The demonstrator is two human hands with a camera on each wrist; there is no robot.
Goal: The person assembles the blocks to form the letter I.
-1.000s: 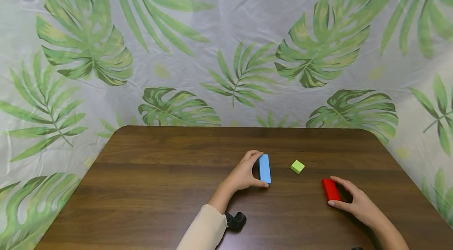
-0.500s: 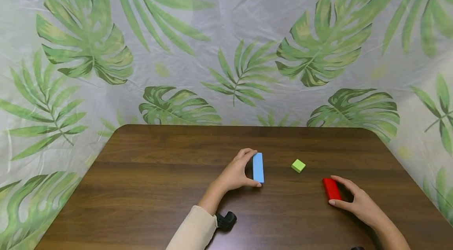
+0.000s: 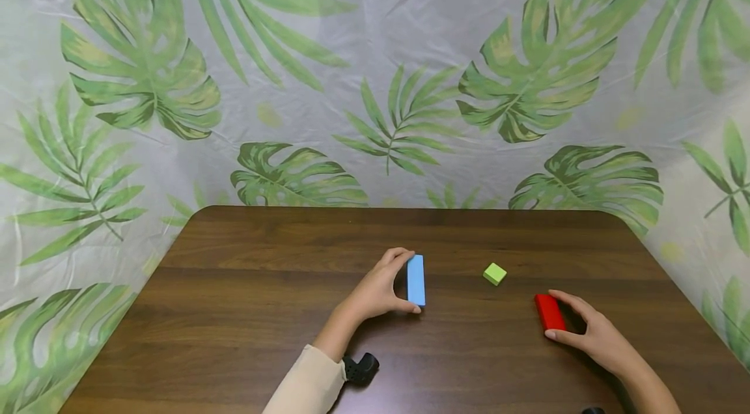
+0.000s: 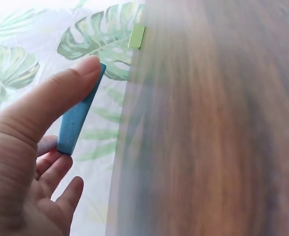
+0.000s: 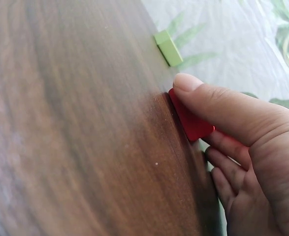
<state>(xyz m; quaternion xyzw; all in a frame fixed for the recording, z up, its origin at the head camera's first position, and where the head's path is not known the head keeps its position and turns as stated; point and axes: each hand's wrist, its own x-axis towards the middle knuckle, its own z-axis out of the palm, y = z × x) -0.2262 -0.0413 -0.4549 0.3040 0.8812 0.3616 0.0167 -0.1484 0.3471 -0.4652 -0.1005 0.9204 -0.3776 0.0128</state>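
My left hand (image 3: 375, 290) pinches a long blue block (image 3: 416, 280) by its two ends, thumb at the near end and fingers at the far one. In the left wrist view the blue block (image 4: 76, 120) appears held off the table. On the right, my right hand (image 3: 597, 336) grips a red block (image 3: 549, 312) the same way; the right wrist view shows the red block (image 5: 192, 120) low against the tabletop. Between the two, slightly farther back, lies a small light green block (image 3: 495, 274), touched by neither hand.
The dark wooden table (image 3: 234, 310) has rounded far corners. A leaf-printed cloth (image 3: 387, 43) hangs behind it and along both sides. A black wrist camera mount (image 3: 362, 368) sticks out from the left wrist, beside the cream sleeve (image 3: 307, 385).
My left hand has moved left with the blue block, widening its distance from the green block. The right hand and the red block have stayed nearly still.
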